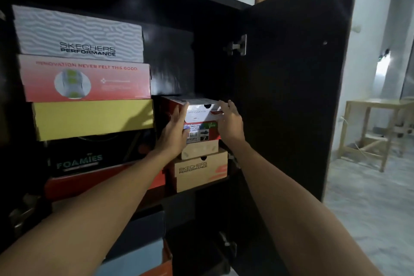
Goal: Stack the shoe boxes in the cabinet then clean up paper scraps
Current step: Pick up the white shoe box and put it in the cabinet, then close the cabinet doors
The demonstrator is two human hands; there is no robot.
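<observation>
The red and white shoe box [202, 112] sits on top of the right-hand stack inside the dark cabinet [174, 2], its end facing out. The left hand [175, 131] presses flat against the box's left side, fingers straight and together. The right hand [229, 122] lies against its right side, fingers spread and only loosely bent, thumb across the front corner; neither hand is curled round the box.

Just beneath it is a small plain brown box [199, 149], and under that a larger brown box [201, 171] marked Skechers Performance, which rests on the shelf [201, 187].

To the left stands a taller stack: a white patterned box [78, 33] on top, then a pink one [85, 80], a yellow one [94, 119], a black box [78, 159] marked Foamies, and a red box [67, 184] at the bottom. More boxes show dimly on the shelf below.

The cabinet door [298, 74] stands open to the right. Beyond it, far right, a pale wooden table [369, 127] stands on the floor [369, 204].
</observation>
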